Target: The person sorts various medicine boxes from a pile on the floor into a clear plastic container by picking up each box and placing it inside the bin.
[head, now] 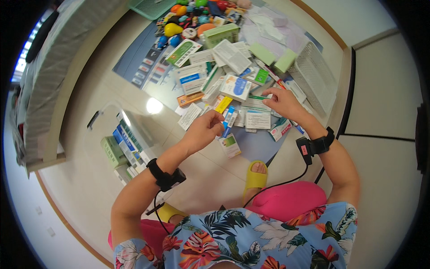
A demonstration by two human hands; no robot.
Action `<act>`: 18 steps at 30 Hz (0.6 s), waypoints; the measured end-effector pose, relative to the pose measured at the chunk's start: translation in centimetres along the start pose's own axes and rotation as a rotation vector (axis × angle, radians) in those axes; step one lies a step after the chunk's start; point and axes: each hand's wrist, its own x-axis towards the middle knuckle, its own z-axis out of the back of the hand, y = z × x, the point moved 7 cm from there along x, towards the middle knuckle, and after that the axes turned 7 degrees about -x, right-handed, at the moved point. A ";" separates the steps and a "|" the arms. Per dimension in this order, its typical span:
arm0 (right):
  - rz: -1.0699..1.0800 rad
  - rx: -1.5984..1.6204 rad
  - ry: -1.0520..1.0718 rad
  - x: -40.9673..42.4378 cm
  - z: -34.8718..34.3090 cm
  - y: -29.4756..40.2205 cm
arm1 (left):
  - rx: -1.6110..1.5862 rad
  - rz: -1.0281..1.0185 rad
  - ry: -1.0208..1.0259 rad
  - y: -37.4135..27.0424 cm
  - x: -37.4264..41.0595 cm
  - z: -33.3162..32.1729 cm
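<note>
My left hand point(204, 131) is over the near left edge of a pile of medicine boxes, fingers curled, thumb and index a little apart. Just beside its fingertips lies a slim blue and white box point(229, 118), and a yellow-ended box point(223, 104) is just beyond. I see nothing held in it. At the pile's right side, my right hand point(284, 102) hovers with a gap between thumb and forefinger, also holding nothing visible. Nearest to it is a white and green box point(257, 102). Between the hands sits a white box with a blue patch point(235, 87). Whether the fingertips touch any box, I cannot tell.
A clear plastic bin point(142, 126) with upright boxes stands left. A white perforated basket point(317, 79) leans at the right. Toys point(188, 22), a green basket point(151, 8) and crumpled plastic bags point(268, 28) are at the back. Cables run from both wrist straps.
</note>
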 end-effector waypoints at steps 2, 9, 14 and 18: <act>-0.140 0.104 -0.047 -0.9 -0.3 -5.1 | -0.069 0.042 0.003 0.2 2.0 -1.7; -0.674 0.742 -0.371 -7.0 -6.7 -23.2 | 0.129 -0.053 -0.006 3.3 9.0 -8.3; -0.742 0.783 -0.483 -8.7 -10.9 -27.8 | 0.208 -0.030 -0.019 5.1 11.9 -11.4; -0.644 0.658 -0.701 -8.6 -10.4 -30.8 | 0.298 -0.048 0.007 3.9 14.3 -13.6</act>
